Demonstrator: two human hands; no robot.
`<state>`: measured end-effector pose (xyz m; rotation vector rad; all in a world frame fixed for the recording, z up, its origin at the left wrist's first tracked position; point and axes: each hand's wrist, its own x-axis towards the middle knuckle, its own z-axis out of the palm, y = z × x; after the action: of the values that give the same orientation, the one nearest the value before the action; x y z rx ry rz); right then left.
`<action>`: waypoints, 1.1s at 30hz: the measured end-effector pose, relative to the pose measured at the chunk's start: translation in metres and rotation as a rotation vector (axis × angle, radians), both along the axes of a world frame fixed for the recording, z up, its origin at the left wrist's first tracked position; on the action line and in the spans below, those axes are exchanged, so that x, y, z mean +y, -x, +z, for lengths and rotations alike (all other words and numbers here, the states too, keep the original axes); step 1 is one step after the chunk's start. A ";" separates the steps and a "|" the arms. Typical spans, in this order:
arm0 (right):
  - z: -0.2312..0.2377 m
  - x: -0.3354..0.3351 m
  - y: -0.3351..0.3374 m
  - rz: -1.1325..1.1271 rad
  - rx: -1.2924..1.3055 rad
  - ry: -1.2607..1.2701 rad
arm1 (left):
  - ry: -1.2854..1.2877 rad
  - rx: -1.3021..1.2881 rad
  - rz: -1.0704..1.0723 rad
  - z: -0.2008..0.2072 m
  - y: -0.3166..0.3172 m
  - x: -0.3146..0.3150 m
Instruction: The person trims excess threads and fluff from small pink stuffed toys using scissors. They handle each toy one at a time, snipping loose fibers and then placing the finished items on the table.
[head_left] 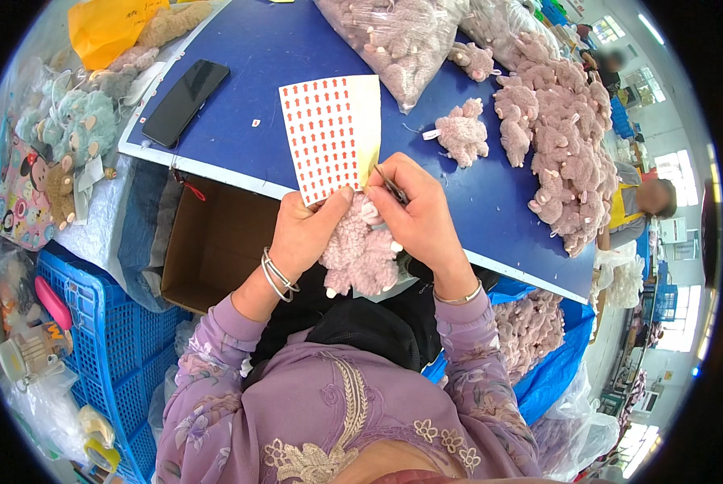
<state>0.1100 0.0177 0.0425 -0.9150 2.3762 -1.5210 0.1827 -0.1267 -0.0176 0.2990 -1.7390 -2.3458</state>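
Observation:
My left hand (301, 230) is closed on a fluffy pink plush toy (357, 262), which hangs over the table's near edge. Its thumb lies at the lower edge of a white sheet (321, 133) with rows of red arrow stickers and a bare yellowish strip; whether it also pinches the sheet cannot be told. Close beside it, my right hand (416, 211) grips a small dark metal tool (392, 188), perhaps tweezers or snips, its tip by the sheet's lower right corner. Those right fingers also meet the toy's top, where a pale label or ear shows.
On the blue table (248, 48) lie a black phone (185, 103), a single pink plush (461, 133), a heap of them (559, 145) and a filled clear bag (402, 48). A cardboard box (208, 234) and blue crate (111, 339) stand at left; people (652, 198) work at far right.

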 end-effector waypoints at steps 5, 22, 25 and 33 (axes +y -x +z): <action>-0.001 0.004 0.003 0.039 0.158 -0.013 | -0.183 -0.010 -0.009 -0.001 0.007 -0.005; 0.039 0.026 -0.012 0.075 -0.316 0.027 | -0.008 0.083 -0.079 -0.005 0.018 -0.005; 0.036 0.025 -0.010 0.077 -0.286 -0.064 | 0.062 0.080 -0.085 0.002 0.018 -0.003; 0.043 0.037 0.004 0.157 -0.287 -0.213 | 0.154 0.037 -0.201 0.011 0.024 -0.001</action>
<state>0.1061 0.0548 0.0852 -0.7581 2.1553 -1.2216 0.1589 -0.1278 -0.0069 0.0582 -2.0013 -2.3129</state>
